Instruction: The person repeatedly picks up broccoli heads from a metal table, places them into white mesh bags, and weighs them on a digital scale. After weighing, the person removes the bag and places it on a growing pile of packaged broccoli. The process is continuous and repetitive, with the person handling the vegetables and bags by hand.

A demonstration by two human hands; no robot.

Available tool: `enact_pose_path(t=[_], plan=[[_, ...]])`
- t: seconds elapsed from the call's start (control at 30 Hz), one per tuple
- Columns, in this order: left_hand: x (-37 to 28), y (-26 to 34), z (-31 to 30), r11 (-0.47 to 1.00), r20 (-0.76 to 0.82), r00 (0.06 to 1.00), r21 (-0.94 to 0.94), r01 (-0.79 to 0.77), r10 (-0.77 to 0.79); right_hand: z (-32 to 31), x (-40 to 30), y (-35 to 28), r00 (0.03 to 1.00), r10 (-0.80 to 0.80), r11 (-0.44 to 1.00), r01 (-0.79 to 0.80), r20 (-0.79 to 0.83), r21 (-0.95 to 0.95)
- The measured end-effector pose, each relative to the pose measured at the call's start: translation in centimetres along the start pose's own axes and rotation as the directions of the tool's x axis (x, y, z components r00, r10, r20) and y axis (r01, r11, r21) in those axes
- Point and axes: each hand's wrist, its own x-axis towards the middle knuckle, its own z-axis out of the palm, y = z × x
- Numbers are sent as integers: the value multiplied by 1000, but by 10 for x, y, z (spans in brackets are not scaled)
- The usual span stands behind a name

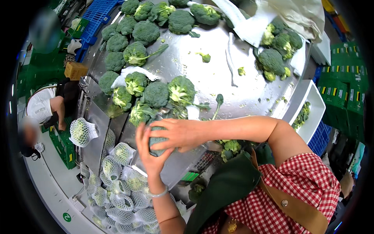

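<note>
My left hand (150,155), with a pale bangle at its wrist, cups a green broccoli head (157,140) from the near left side. Across the top of the same head lie the spread fingers of my right hand (172,134). Both hands hold it above the metal pan of a weighing scale (182,163), whose keypad (207,161) is partly hidden by my arm. Just beyond my fingers sit bare broccoli heads (156,94) on a steel table (204,76). A small shiny metal piece (164,110) shows among them, too covered to identify.
Broccoli in white foam nets (128,187) is piled at lower left; one netted head (82,132) rests on a steel ledge. A white bin (314,117) holds trimmings. Green crates (339,87) stand at right. A co-worker (43,102) bends over a green crate (62,149) at left.
</note>
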Motion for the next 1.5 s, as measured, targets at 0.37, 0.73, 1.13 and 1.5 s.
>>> enact_pose_path(t=[0.37,0.73,1.13,1.5], plan=[[-75,10,20,912,-296,920,244,331,-255,-100,-231,174,883,447,503,-115,144,-857],[-104,108,-1,847,-253,943,-529,53,-217,-2,-52,-118,912,410,855,-386,5,346],[-191,93,-21,518,-412,731,-850,-94,-544,42,-39,-190,878,425,-43,-221,218,974],[-210,58,16,890,-605,738,-457,-12,-301,98,-43,-201,707,591,58,-516,387,855]])
